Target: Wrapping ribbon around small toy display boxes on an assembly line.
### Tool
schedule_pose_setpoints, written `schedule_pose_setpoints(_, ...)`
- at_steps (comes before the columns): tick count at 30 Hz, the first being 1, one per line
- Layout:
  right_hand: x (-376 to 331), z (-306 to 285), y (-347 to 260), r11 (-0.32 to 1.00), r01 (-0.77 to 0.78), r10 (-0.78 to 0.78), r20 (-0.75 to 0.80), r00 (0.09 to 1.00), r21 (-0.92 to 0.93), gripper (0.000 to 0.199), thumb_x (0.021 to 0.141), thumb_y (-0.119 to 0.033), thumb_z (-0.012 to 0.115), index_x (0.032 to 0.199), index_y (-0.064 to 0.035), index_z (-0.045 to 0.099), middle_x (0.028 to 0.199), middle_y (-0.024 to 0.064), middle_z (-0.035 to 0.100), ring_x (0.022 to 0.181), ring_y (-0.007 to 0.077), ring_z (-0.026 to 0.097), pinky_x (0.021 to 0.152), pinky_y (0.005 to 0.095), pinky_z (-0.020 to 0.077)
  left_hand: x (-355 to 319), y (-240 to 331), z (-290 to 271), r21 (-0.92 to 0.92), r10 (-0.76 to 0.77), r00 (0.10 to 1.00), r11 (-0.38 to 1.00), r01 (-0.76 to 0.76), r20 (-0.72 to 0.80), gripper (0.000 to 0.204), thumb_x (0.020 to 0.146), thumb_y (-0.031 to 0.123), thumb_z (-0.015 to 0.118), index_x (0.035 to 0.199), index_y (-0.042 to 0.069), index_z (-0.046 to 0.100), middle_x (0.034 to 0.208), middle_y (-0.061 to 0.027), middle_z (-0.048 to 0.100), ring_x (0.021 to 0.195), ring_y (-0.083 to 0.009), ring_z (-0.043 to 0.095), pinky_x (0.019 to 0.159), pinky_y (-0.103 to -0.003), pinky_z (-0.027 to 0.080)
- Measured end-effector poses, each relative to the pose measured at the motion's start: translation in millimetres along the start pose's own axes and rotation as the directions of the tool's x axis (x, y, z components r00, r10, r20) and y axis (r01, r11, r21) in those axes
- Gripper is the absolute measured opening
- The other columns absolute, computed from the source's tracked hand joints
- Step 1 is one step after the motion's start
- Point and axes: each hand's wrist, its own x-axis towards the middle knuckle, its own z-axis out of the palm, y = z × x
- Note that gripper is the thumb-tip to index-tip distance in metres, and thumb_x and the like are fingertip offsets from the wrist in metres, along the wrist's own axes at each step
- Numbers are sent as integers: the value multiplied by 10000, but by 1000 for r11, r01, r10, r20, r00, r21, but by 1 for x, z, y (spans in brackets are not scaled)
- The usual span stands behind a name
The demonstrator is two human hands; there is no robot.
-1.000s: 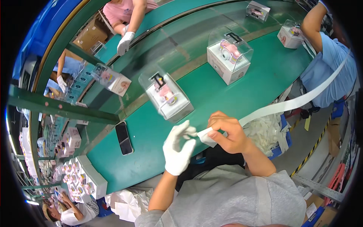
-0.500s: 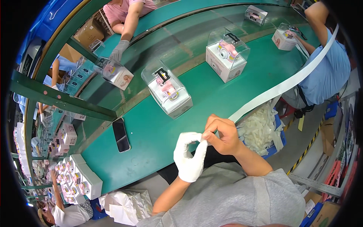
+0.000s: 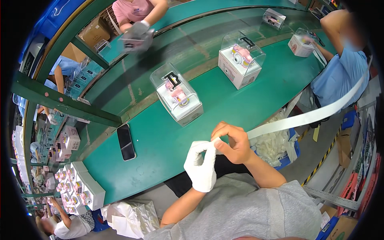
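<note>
My left hand point(image 3: 201, 166), in a white glove, is pinched closed, its fingertips meeting those of my right hand. Whatever lies between its fingertips is too small to make out. My bare right hand point(image 3: 234, 145) is closed on a long white strip point(image 3: 308, 119), which trails off to the right in a curve. Beyond my hands, on the green bench, stands a clear-lidded box point(image 3: 180, 98) with a pink toy camera on top. A second such box point(image 3: 241, 66) stands farther right.
A black phone point(image 3: 126, 143) lies on the bench at left. White boxes with pink toy cameras point(image 3: 76, 188) are grouped at its left end. A blue bin point(image 3: 285, 161) of crumpled white strips sits below right. Across the conveyor, a co-worker's gloved hand point(image 3: 140, 30) holds a box.
The white strip has swung lower at the right and stretches out flatter. My pinched hands have hardly moved. Across the conveyor, the co-worker has lifted a box and drawn it back.
</note>
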Motion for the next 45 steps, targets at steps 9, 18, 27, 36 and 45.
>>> schedule_pose_setpoints(9, -7, -7, 12, 991, 26, -14, 87, 996, -134, 124, 893, -71, 757, 861, -37, 643, 719, 61, 616, 694, 176, 506, 661, 302, 409, 6, 6, 0, -189, -112, 994, 976, 109, -4, 95, 947, -13, 690, 1023, -11, 633, 1004, -55, 609, 850, -106, 558, 752, -253, 462)
schedule_pose_setpoints(18, -4, 7, 17, 989, -58, 69, 82, 994, -133, 73, 922, -41, 709, 931, 11, 657, 828, 98, 670, 683, 202, 560, 640, 318, 452, 13, -12, -10, -212, -180, 976, 965, 152, -118, 74, 975, 22, 656, 1037, 16, 617, 1028, -49, 627, 924, -114, 586, 871, -276, 461)
schedule_pose_setpoints(27, 32, -18, 52, 897, 58, 82, 293, 953, -438, 84, 926, -114, 712, 919, -33, 688, 801, 73, 686, 631, 250, 556, 623, 362, 449, 79, -17, -76, 377, 461, 875, 844, -381, -146, 714, 863, 225, 765, 1448, -11, 430, 1268, -145, 571, 1178, -248, 557, 960, -381, 448)
schedule_pose_setpoints(36, 75, -10, 68, 750, 354, 63, 592, 803, -559, 130, 937, -211, 688, 889, -93, 661, 765, 60, 677, 607, 303, 585, 637, 397, 453, 150, 10, -81, 669, 418, 690, 223, -709, 591, 1053, 542, 321, 954, 1431, 40, 463, 1497, -250, 465, 1376, -469, 444, 1135, -553, 339)
schedule_pose_setpoints(45, 74, 0, 62, 558, 416, 62, 536, 842, -718, 191, 919, -223, 701, 810, -95, 609, 666, 67, 641, 556, 312, 588, 632, 394, 465, 164, -12, -84, 650, 480, 652, 200, -733, 587, 844, 579, 251, 931, 1304, 78, 536, 1437, -199, 526, 1349, -419, 485, 1106, -549, 368)
